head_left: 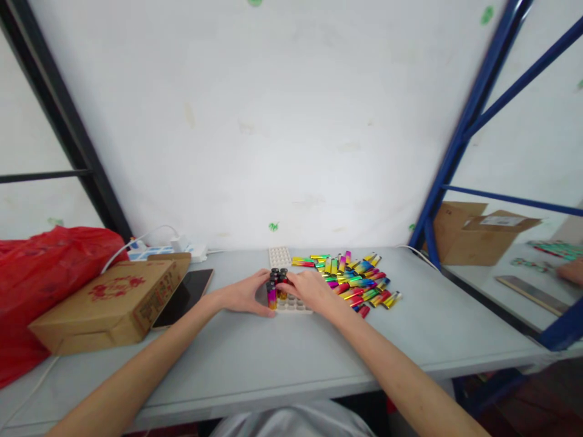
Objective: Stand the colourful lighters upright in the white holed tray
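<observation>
A white tray with rows of holes (294, 305) lies on the table in front of me. Shiny multicoloured tubes with black tops (272, 295) stand upright in its left part. My left hand (248, 294) curves around the tray's left end, thumb at the near corner and fingers at the far side. From the right, my right hand (307, 288) reaches over the tray, its fingers closed at a black-topped tube (283, 290). Those fingertips are partly hidden among the tubes. Beside my right hand lies a loose pile of shiny coloured tubes (355, 282).
Behind the tray lies a second white holed tray (279, 256). At left are a cardboard box (104, 303), a dark tablet-like slab (186, 294), a power strip (195, 252) and a red bag (59, 261). Beyond the blue frame (460, 145), another person's hand (571, 271) shows.
</observation>
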Action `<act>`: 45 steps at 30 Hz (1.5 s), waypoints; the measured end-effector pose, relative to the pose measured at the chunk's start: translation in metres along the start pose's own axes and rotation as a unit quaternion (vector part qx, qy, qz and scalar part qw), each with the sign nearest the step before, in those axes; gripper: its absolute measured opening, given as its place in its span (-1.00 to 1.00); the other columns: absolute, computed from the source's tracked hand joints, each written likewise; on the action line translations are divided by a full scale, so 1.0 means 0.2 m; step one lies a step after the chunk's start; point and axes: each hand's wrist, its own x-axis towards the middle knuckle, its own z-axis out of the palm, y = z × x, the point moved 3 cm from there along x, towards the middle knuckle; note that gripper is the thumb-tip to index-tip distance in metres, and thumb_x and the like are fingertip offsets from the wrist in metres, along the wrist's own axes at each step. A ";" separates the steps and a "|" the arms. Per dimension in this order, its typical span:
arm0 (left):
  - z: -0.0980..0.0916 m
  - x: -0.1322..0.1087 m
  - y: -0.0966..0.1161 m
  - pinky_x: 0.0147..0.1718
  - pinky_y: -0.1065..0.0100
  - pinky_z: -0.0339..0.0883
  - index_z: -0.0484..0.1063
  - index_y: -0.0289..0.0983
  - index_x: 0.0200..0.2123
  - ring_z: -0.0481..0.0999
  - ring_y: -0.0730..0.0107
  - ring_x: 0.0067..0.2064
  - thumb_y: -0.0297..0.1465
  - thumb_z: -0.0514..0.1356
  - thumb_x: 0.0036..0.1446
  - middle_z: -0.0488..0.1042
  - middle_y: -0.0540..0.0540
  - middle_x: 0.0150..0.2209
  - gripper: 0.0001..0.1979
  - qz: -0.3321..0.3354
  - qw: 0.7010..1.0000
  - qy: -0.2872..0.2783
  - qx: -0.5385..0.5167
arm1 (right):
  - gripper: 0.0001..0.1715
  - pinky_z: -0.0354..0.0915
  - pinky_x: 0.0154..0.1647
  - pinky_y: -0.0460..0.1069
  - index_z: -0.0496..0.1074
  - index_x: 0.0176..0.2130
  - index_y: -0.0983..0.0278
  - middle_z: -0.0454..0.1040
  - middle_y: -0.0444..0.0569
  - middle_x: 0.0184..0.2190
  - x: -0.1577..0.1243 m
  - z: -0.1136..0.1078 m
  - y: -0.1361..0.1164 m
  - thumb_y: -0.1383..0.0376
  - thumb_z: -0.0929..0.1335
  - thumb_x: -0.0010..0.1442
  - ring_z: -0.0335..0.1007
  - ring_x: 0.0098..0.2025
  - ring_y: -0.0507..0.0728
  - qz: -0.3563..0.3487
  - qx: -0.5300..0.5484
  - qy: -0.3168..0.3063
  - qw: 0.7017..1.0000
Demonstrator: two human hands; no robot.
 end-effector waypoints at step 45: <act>0.03 0.01 -0.01 0.43 -0.07 0.18 0.24 -0.24 0.36 0.37 -0.16 0.36 -0.04 0.49 0.05 0.36 -0.28 0.35 -0.08 -0.021 1.000 0.009 0.010 | -0.51 0.34 0.24 0.11 0.49 0.22 0.46 0.60 0.31 0.08 -0.29 -0.06 1.32 0.37 0.24 0.42 0.52 0.16 0.29 0.384 0.055 0.171 0.906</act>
